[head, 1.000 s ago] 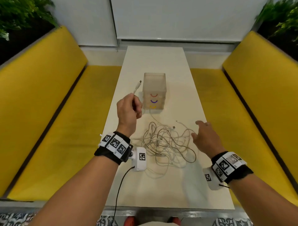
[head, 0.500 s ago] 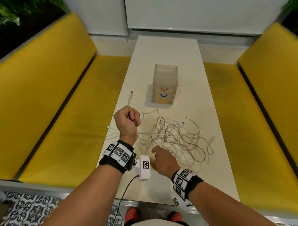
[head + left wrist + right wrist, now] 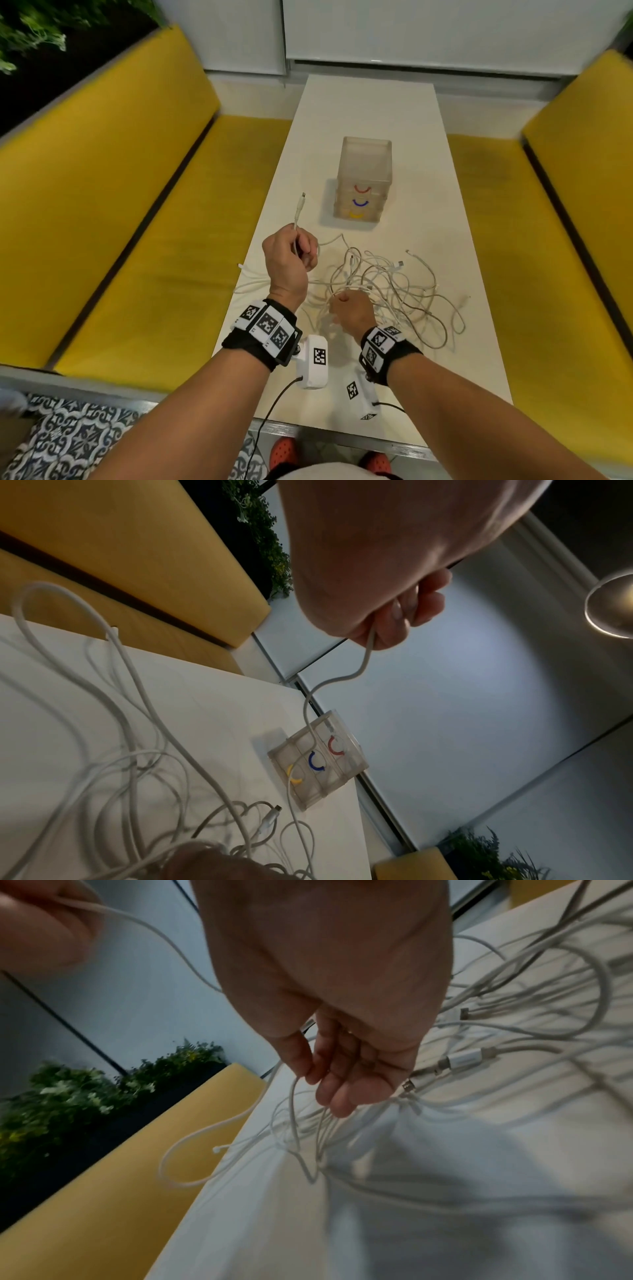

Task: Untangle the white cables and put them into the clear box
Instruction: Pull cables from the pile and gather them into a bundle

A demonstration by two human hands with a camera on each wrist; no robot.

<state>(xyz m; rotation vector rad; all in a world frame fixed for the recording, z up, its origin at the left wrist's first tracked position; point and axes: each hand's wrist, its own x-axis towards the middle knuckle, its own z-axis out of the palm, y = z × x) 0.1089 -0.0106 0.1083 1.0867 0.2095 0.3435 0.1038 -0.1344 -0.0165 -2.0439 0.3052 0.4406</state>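
Several cables: white cables lie in one tangled heap on the white table, near edge side; exact count cannot tell, strands overlap. At least four plug ends show in the head view.
One cable in hand: left hand is clenched round a cable near its end, raised off the table; plug end sticks up past the fist, rest of the strand trails down into the heap.
Right hand: right hand sits at the near edge of the heap, thumb and fingertips pinching a thin strand, other fingers loosely bent over the pile.
Clear box: one clear box, upright beyond the heap, apart from it; three drawers with red, blue, yellow handles, all look closed. No cable seen inside.
Step in hand: freeing the first cable, my read.
Doing it well: pin the heap with the right hand, draw the held strand out slowly along its own path, stop at a snag and loosen the loop rather than yank, else the whole heap drags.
Surroundings: two yellow benches, one each side of the table.
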